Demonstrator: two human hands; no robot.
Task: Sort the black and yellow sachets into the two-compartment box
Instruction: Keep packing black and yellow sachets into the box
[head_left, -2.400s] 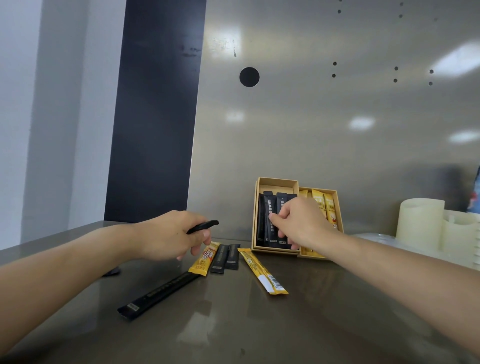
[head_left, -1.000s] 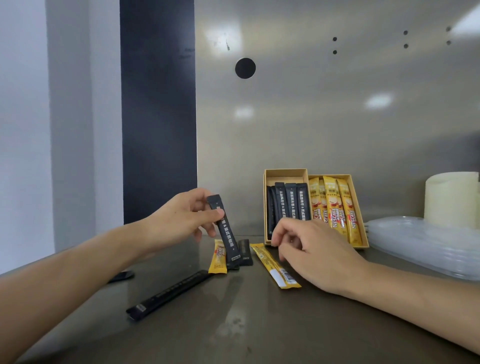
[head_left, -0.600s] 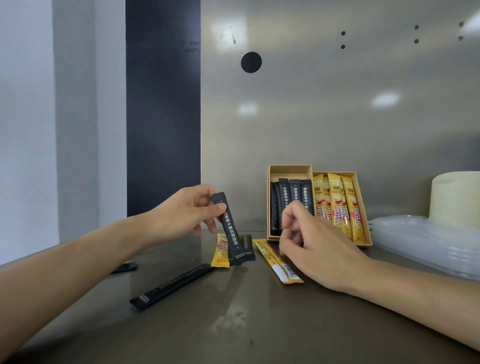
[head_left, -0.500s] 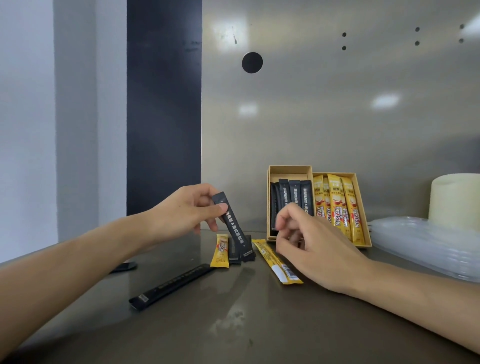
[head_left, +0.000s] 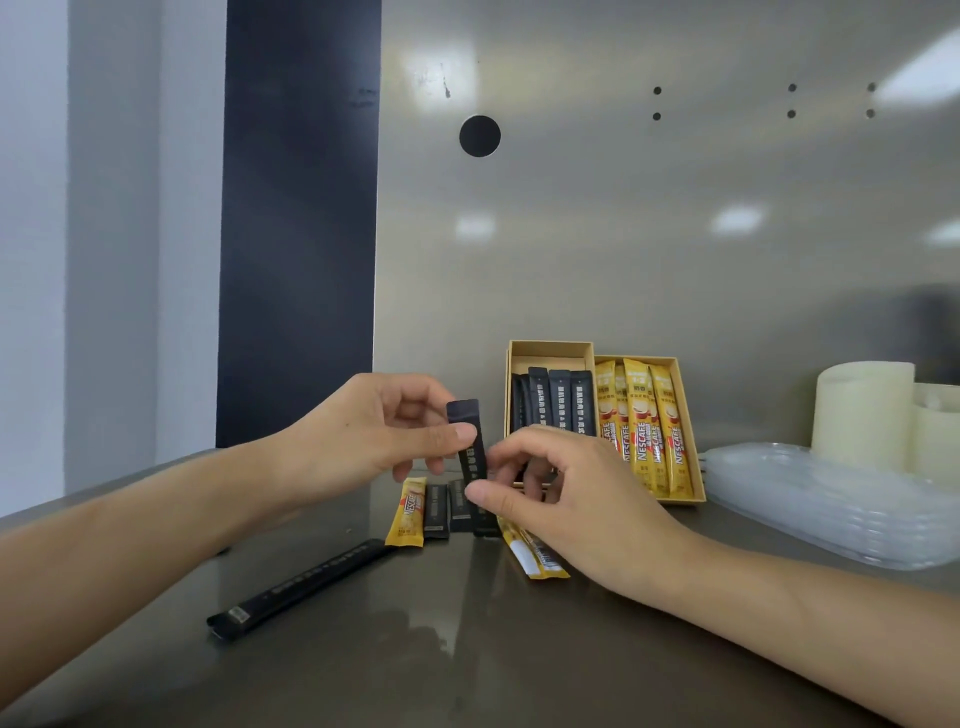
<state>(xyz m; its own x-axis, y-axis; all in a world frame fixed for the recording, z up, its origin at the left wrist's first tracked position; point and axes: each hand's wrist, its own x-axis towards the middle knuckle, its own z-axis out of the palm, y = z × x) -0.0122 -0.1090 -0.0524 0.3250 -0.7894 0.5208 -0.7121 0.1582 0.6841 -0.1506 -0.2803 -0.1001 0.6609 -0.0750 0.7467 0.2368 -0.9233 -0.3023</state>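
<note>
above the table (head_left: 467, 665), a black sachet (head_left: 464, 414) is pinched upright by the left hand (head_left: 374, 436) and nipped lower down by the right hand (head_left: 566, 499). the two-compartment box (head_left: 550, 347) stands at one o'clock. were both grips eased together, it could be dropped.

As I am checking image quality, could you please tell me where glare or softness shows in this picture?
Head view: ceiling lights glare as white patches on the steel wall and as sheen on the table; head view: the yellow sachets in the box read sharply, the print on the held black sachet is soft.
</note>
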